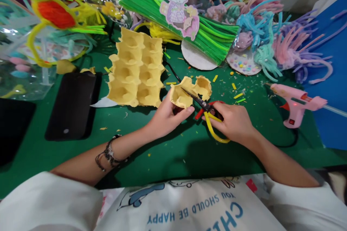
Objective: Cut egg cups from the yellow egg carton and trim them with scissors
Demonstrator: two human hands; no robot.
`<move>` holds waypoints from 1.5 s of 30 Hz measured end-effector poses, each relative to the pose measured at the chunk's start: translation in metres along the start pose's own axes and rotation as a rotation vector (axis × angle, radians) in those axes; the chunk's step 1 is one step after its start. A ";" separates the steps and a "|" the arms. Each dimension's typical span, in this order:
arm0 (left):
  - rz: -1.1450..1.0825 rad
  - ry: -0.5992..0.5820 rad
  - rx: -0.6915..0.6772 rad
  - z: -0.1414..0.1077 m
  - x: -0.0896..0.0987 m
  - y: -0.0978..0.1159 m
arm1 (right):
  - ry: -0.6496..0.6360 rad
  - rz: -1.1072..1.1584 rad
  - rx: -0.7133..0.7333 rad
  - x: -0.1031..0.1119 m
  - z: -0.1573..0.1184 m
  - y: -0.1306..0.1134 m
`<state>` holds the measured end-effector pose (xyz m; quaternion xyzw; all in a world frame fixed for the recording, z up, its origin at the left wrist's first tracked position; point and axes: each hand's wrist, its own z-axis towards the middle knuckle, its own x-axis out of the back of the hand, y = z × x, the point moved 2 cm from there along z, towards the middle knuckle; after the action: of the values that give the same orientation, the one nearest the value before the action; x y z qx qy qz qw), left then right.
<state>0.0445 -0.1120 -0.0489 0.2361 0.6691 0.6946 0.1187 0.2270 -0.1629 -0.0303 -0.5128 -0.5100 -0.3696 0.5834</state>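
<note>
My left hand (pixel 171 114) grips a small cut piece of yellow egg carton (pixel 178 96), with the thumb along its near edge. In my right hand (pixel 230 120) is a pair of scissors (pixel 213 129) with yellow and red handles. Their dark blades lie over the carton piece and point up and left, near a ragged gap between its two cups. Whether the blades are parted is hard to make out. Just behind my left hand rests the larger yellow egg carton (pixel 138 69), its cups facing up and its edges torn.
A black phone (pixel 73 106) lies at left. To the right stands a pink hot glue gun (pixel 295 104) with a lit red light and a cord. Behind are a pack of green pipe cleaners (pixel 173 18), pastel pipe-cleaner bundles (pixel 291 45) and an orange-and-yellow figure (pixel 55 14). Scraps dot the green table (pixel 162 158).
</note>
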 end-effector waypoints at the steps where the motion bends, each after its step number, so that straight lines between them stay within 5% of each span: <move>1: 0.029 0.018 -0.006 0.000 0.000 0.000 | -0.018 -0.012 -0.005 -0.001 0.000 -0.001; 10: 0.228 -0.026 -0.115 -0.005 -0.001 0.006 | -0.060 -0.063 0.007 0.000 0.001 -0.009; 17: 0.066 -0.103 -0.070 -0.004 0.001 0.003 | 0.043 -0.183 0.104 -0.002 -0.004 -0.006; 30: 0.018 -0.194 -0.088 0.000 0.006 0.004 | -0.080 -0.127 0.035 0.000 -0.002 -0.003; 35: 0.106 -0.304 -0.164 0.000 0.004 0.004 | -0.041 -0.127 0.034 0.001 0.000 -0.002; 39: 0.075 -0.355 -0.141 0.000 0.007 0.003 | 0.030 -0.165 0.184 0.001 0.000 0.001; 45: -0.270 -0.484 -0.038 0.000 0.012 -0.002 | 0.168 -0.135 0.305 0.006 -0.004 0.000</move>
<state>0.0341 -0.1065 -0.0486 0.3015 0.6336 0.6083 0.3709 0.2291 -0.1661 -0.0248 -0.3501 -0.5428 -0.3679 0.6689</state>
